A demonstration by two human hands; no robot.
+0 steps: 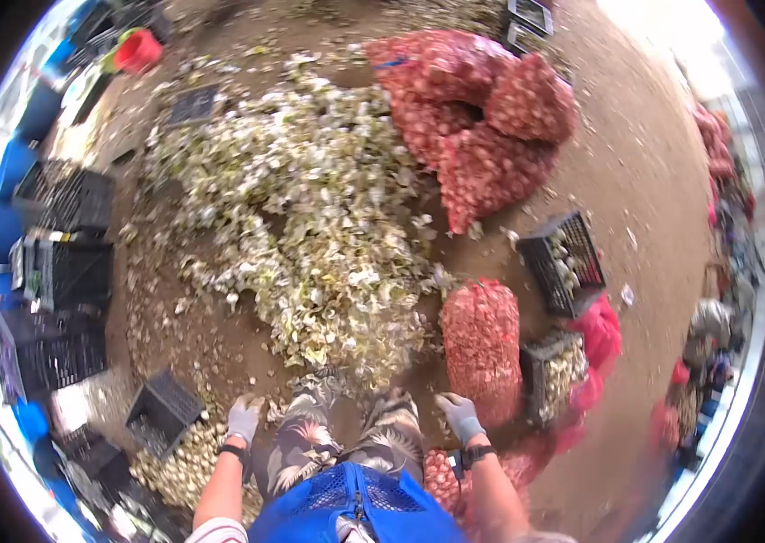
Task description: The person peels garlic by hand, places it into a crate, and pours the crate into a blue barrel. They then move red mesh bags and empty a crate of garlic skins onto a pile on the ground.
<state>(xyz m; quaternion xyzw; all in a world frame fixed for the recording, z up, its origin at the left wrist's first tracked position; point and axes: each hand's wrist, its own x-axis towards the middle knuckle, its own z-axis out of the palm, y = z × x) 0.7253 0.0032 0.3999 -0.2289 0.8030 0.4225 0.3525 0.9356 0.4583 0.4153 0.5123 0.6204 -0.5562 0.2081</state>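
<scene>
My left hand (244, 419), in a pale glove with beige fingertips, hangs beside my left knee with nothing visible in it. Left of it lies a heap of small pale bulbs (185, 469) with a tilted black crate (165, 413) at its edge. My right hand (461, 417), gloved the same way, has its fingers stretched out at the lower left side of a full red mesh sack (482, 342). Another red mesh sack (441, 480) sits below my right wrist. In front of my legs spreads a large pile of whitish-green peelings (319, 226).
Large red mesh sacks (482, 118) lie at the back right. A black crate (564, 262) with pale pieces and a crate of bulbs (553, 376) stand at right, near pink mesh (595, 335). Black crates (61, 271) line the left, with a red bucket (138, 52) farther back.
</scene>
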